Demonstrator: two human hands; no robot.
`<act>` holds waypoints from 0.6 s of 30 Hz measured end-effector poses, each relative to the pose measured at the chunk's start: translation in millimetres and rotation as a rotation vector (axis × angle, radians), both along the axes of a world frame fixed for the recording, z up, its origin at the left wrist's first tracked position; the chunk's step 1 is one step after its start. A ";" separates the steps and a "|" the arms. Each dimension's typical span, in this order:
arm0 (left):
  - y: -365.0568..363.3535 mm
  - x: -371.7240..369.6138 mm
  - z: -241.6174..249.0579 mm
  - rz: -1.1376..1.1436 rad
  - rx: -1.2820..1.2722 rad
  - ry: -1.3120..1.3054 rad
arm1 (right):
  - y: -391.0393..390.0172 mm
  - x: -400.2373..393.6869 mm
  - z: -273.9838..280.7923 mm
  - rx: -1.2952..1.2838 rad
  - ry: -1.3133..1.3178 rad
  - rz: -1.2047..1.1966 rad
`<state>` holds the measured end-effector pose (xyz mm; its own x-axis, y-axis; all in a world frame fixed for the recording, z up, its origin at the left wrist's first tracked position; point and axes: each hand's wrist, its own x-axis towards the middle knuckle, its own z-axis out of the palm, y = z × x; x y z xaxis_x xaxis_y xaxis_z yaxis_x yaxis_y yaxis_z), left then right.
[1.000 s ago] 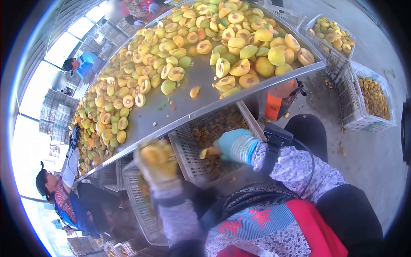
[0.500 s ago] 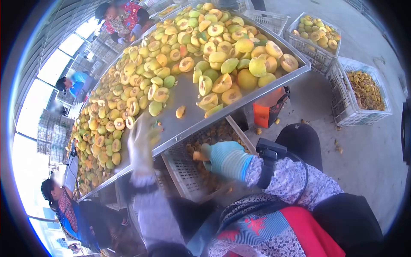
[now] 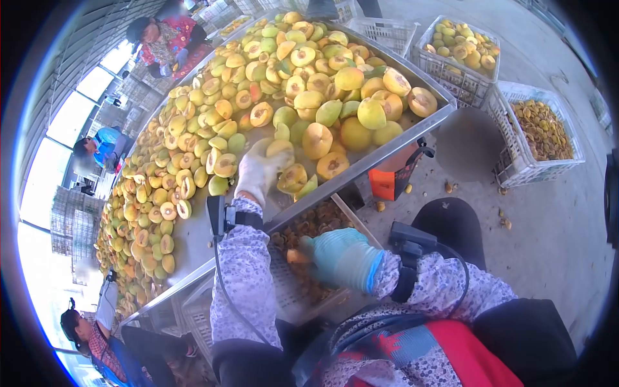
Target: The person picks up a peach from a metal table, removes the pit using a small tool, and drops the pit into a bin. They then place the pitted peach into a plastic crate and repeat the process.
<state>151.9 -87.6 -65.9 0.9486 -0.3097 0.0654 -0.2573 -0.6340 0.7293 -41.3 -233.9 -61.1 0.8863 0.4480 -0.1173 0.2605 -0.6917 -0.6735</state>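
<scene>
My left hand (image 3: pixel 260 171), in a white glove, reaches over the metal tray (image 3: pixel 184 242) with its fingers closed around a yellow peach half (image 3: pixel 280 149). Other cut peaches (image 3: pixel 293 177) lie close to its right, some showing brown centres. My right hand (image 3: pixel 345 257), in a teal glove, is held above the crate (image 3: pixel 293 293) below the tray's edge. Its fingers are closed on a small orange-brown piece (image 3: pixel 298 256), too blurred to name. Brown scraps (image 3: pixel 322 222) lie in the crate under this hand.
A large heap of halved peaches (image 3: pixel 206 122) covers much of the tray. To the right stand a crate of peaches (image 3: pixel 461 48), a crate of brown scraps (image 3: pixel 545 129) and an orange-and-black container (image 3: pixel 390 180). Several people (image 3: pixel 164 42) sit around the left side.
My left hand has moved up and right over the tray and now grips a peach half. A loose orange piece there is no longer visible. My right hand has lowered slightly, still holding its piece.
</scene>
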 end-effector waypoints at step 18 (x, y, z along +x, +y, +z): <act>-163.5 37.1 53.9 -0.247 -0.454 0.413 | -30.0 0.9 -11.3 0.061 -0.109 -0.153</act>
<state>189.0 -251.1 -12.0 0.8282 -0.5489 -0.1137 0.0029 -0.1986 0.9801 -40.4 -263.9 -72.4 0.9506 0.3103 0.0067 0.2293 -0.6873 -0.6892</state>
